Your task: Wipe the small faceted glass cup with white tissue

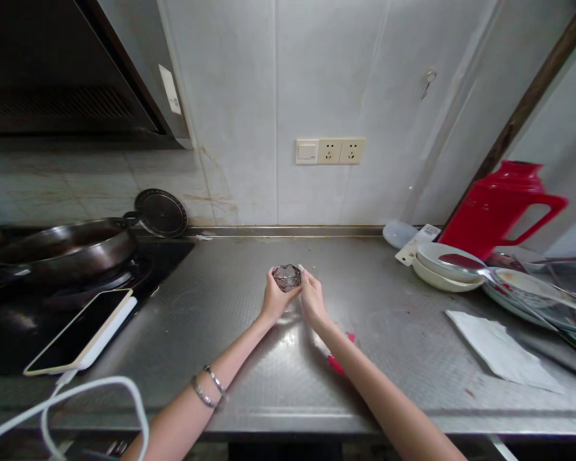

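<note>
Left hand (278, 303) and right hand (313, 296) now curl round the sides of a small glass (287, 278) at the middle of the steel counter (230, 282), grasp made, release not yet, with a red object (336, 365) lying unheld, partly hidden by the right forearm (360, 368).

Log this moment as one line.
left hand: holding small cup | right hand: against cup's right side | below: metal counter, contact unclear | far right: red thermos, stacked bowls
</note>
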`<action>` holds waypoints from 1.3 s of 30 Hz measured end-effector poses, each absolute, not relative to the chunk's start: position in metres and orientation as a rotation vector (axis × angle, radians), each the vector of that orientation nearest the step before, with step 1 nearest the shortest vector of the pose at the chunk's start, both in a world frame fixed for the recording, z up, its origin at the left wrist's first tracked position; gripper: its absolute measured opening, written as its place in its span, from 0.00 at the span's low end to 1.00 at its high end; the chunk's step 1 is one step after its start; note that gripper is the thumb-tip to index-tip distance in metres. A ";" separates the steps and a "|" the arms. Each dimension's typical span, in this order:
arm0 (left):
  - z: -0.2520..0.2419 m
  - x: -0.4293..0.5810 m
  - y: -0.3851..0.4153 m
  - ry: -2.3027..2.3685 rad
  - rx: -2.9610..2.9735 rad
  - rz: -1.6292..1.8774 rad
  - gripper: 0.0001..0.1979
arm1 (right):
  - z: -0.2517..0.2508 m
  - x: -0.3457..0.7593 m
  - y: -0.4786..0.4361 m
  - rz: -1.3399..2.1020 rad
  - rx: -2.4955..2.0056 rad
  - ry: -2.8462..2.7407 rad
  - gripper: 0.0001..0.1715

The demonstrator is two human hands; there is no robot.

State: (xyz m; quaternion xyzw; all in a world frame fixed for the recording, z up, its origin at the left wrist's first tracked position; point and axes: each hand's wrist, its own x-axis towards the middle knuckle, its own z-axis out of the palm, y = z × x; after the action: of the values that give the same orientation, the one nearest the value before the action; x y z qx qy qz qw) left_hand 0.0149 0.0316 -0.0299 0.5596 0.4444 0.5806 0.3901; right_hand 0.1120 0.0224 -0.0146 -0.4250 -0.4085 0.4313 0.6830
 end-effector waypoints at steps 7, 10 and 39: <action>-0.026 0.017 0.030 0.801 1.463 1.236 0.32 | -0.019 0.144 0.041 0.921 -0.997 -0.819 0.27; -0.023 0.012 0.031 0.857 1.473 1.243 0.37 | -0.015 0.143 0.040 0.960 -0.989 -0.821 0.28; -0.025 0.004 0.039 0.957 1.597 1.259 0.42 | -0.016 0.138 0.040 1.001 -1.011 -0.894 0.25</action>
State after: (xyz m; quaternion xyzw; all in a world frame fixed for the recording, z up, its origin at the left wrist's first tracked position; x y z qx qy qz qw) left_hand 0.0037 0.0388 -0.0251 0.6406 0.3840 0.5052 0.4323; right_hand 0.1385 0.0399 -0.0156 -0.4482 -0.3962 0.4438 0.6672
